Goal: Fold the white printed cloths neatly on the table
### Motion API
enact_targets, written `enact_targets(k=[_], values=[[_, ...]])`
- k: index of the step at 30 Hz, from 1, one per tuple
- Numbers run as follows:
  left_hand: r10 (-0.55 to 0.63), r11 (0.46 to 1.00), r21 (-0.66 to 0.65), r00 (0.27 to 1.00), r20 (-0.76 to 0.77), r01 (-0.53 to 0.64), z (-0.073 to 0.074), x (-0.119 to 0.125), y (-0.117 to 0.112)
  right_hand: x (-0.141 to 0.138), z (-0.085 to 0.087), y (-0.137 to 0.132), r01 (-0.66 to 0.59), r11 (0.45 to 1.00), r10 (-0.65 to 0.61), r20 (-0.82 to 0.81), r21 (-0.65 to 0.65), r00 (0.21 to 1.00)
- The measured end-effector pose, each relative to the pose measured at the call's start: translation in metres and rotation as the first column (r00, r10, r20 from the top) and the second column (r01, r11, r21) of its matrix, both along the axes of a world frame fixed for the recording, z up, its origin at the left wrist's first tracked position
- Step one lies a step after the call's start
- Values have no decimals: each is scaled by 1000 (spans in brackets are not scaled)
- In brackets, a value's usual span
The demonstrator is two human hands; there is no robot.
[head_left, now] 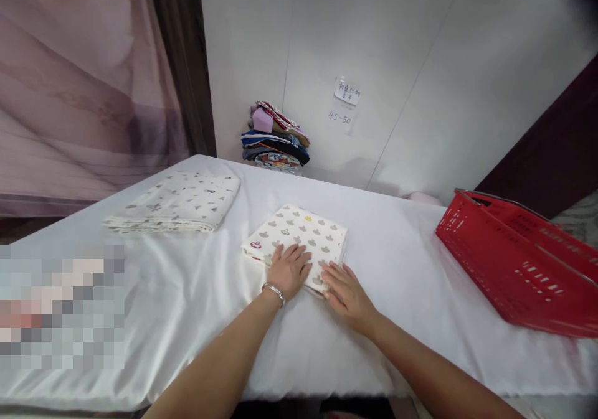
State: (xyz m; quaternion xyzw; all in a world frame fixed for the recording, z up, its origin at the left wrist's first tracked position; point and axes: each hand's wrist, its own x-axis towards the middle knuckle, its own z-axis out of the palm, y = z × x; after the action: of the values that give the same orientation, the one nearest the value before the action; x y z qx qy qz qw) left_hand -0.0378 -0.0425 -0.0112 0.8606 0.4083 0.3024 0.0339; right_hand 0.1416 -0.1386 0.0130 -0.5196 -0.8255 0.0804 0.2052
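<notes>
**Both hands flat on a folded patterned cloth at table centre.**
Left hand point(290, 269) and right hand point(346, 291) lie open, palms down, fingers extended, pressing the 6 o'clock edge of the folded cloth point(303, 229); neither hand grips anything. The left wrist carries a bracelet point(274, 291). A red basket point(514, 263) sits tilted at 3 o'clock, well apart from the cloth; the visible interior shows only slotted walls. A second folded cloth point(182, 201) lies at 10 o'clock. The table point(187, 319) has a white cover. At 12 o'clock, a stack of clothes point(275, 142) rests against the white wall, near a paper note point(347, 92). A curtain point(84, 83) hangs at 10 o'clock.
</notes>
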Motion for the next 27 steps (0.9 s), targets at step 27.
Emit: enact_targets(k=[27], values=[[-8,997,-71,999,35,10,4,-5,3,56,3,87,97,630,-733,-549,-771,402]])
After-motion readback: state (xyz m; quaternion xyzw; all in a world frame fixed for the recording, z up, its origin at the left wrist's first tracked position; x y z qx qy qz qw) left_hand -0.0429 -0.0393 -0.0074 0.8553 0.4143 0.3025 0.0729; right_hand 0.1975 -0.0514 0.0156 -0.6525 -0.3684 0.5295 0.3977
